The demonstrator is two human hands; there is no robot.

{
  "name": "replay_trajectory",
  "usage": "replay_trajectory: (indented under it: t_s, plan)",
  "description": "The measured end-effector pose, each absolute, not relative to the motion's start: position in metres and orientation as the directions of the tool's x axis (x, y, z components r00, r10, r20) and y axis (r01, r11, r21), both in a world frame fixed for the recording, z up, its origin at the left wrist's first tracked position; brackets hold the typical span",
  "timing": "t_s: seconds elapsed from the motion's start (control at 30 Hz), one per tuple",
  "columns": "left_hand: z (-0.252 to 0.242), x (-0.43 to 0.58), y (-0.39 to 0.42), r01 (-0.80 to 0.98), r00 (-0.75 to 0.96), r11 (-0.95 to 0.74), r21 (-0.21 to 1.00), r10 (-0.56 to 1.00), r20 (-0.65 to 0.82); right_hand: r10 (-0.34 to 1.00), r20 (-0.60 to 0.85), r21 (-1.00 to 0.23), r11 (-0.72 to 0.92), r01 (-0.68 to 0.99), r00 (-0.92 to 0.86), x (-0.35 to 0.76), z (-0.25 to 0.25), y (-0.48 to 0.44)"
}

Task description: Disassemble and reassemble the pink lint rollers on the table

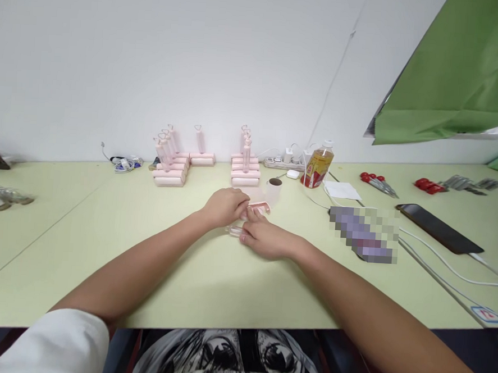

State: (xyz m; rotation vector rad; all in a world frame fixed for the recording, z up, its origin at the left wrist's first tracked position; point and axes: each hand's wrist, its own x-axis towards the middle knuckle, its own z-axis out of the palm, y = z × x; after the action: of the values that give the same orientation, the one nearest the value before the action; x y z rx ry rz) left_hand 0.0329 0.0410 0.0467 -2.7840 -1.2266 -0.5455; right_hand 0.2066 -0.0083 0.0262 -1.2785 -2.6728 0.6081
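Both my hands are together over the middle of the table [175,289], fingers bent around a small pink lint roller. Its pink curved case [264,206] shows just beyond the fingertips, and a clear handle [234,230] sticks out to the left, below them. My left hand [226,206] grips from the left and far side. From the right, my right hand [267,236] closes on the same piece, thumb near the handle. The fingers cover most of it. Just behind stands a white sticky-paper roll [273,192] with a brown core.
Pink lint rollers with upright handles stand in a left group [169,173] and a middle group [245,175] by the wall. Rightward are a drink bottle [318,165], a power strip [275,163], a black phone [440,227], white cables and red-topped items [371,177].
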Motion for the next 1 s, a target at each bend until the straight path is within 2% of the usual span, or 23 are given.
replay_trajectory:
  t_s: [0.13, 0.27, 0.47, 0.53, 0.67, 0.8, 0.87, 1.0]
  plan:
    - [0.050, 0.006, 0.009, 0.567, 0.680, -0.773, 0.282, 0.634, 0.369, 0.726, 0.099, -0.415, 0.652, 0.634, -0.681, 0.203, 0.033, -0.013]
    - [0.038, -0.019, -0.006, 0.462, 0.756, -0.837, 0.293, 0.544, 0.365, 0.732, 0.205, -0.443, 0.661, 0.605, -0.650, 0.201, 0.038, -0.016]
    - [0.030, -0.051, 0.012, 0.558, 0.467, -0.712, 0.426, 0.694, 0.548, 0.874, 0.238, -0.648, 0.468, 0.601, -0.423, 0.210, 0.036, -0.002]
    - [0.033, -0.055, 0.015, 0.594, 0.464, -0.704, 0.389, 0.695, 0.550, 0.890, 0.251, -0.687, 0.441, 0.578, -0.380, 0.213, 0.033, 0.002]
    - [0.035, -0.046, 0.011, 0.700, 0.542, -0.681, 0.214, 0.703, 0.460, 0.887, 0.273, -0.757, 0.437, 0.486, -0.373, 0.208, 0.025, 0.001]
    - [0.034, -0.026, -0.001, 0.742, 0.589, -0.668, 0.060, 0.692, 0.419, 0.900, 0.203, -0.861, 0.352, 0.368, -0.387, 0.195, 0.020, -0.008]
    - [0.034, -0.018, -0.006, 0.706, 0.644, -0.708, 0.032, 0.659, 0.388, 0.887, 0.162, -0.888, 0.322, 0.328, -0.433, 0.191, 0.018, -0.012]
    - [0.034, -0.014, -0.014, 0.605, 0.747, -0.794, 0.053, 0.590, 0.306, 0.834, 0.113, -0.884, 0.333, 0.328, -0.541, 0.190, 0.018, -0.014]
